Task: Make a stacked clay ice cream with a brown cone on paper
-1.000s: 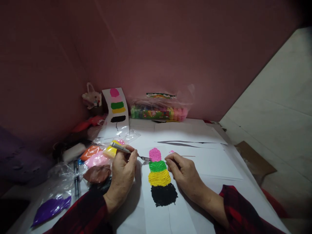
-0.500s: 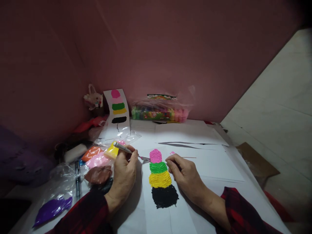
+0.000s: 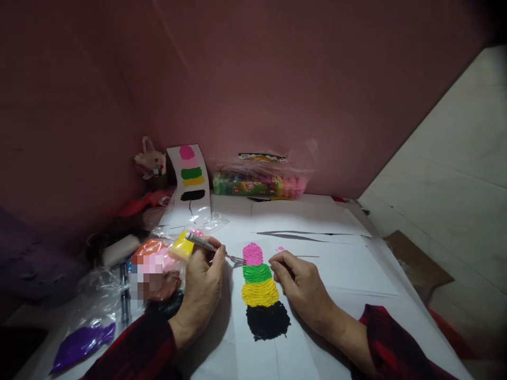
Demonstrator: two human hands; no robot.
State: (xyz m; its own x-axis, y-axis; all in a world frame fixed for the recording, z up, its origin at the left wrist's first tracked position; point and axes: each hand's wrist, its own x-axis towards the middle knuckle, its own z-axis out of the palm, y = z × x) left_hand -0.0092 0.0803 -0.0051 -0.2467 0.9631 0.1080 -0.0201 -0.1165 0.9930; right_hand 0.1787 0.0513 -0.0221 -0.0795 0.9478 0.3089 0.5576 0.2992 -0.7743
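My left hand (image 3: 204, 282) is closed round a small metal fork (image 3: 216, 249). Its tines touch the left edge of the pink clay patch (image 3: 252, 254). That patch tops a stack of textured clay patches on a white sheet (image 3: 257, 348): green (image 3: 256, 273), yellow (image 3: 260, 293), then black (image 3: 268, 320). My right hand (image 3: 299, 282) rests on the paper just right of the stack, fingers curled and pressed down beside the pink and green patches. Nothing shows in it.
Bags of clay lie at the left: purple (image 3: 81, 341), orange (image 3: 148, 247), yellow (image 3: 181, 246), brown. A finished sample sheet (image 3: 190, 177) leans on the pink wall beside a clay packet (image 3: 257, 182) and a small bag figure (image 3: 150, 161). More white sheets (image 3: 309, 221) lie behind.
The fork tines have shifted slightly along the pink patch's left edge. Both hands stay almost where they were.
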